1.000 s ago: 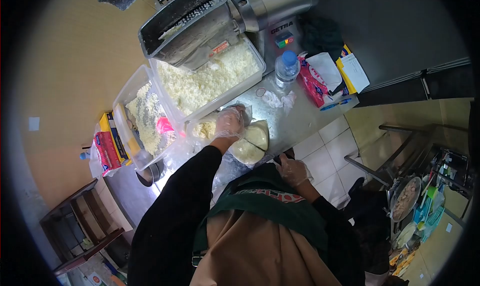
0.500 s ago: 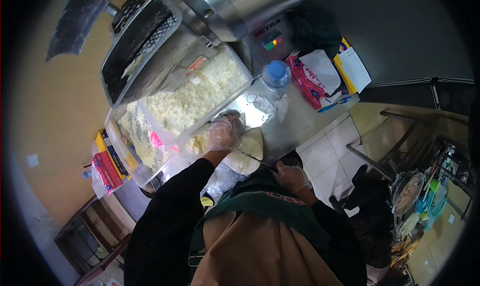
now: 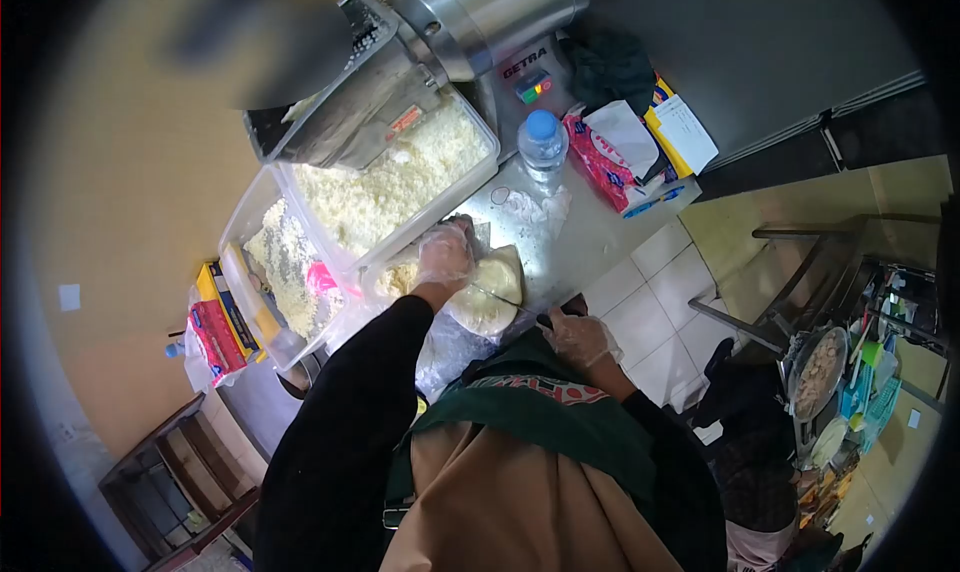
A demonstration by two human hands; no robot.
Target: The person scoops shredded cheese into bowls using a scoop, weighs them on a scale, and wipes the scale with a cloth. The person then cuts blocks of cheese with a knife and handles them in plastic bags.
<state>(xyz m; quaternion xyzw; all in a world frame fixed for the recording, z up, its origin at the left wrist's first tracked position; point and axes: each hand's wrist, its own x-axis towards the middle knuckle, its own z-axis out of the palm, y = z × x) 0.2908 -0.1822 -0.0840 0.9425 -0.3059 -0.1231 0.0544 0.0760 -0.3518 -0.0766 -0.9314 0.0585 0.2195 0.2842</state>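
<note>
A pale, rounded white block (image 3: 483, 312) lies on the metal table, close to my body. Across it runs the thin blade of a knife (image 3: 544, 320), whose dark handle my right hand (image 3: 582, 340) grips in a clear plastic glove. Also gloved, my left hand (image 3: 446, 255) is curled beside the far left part of the block; its fingertips are partly hidden, so what they hold is unclear. Clear plastic wrapping (image 3: 452, 357) sits crumpled under the near side of the block. Pale crumbs (image 3: 398, 279) lie left of my left hand.
A clear tub (image 3: 440, 219) of white shreds stands beneath a metal machine (image 3: 480, 17). Another tub (image 3: 232, 272) holds more shreds. A water bottle (image 3: 542, 147) and a red tissue pack (image 3: 603, 162) stand at the back right. A wooden chair (image 3: 800, 242) is farther right.
The blade now shows across the pale block, and my right hand sits slightly nearer it. My left hand stays beside the block. The camera view has shifted a little.
</note>
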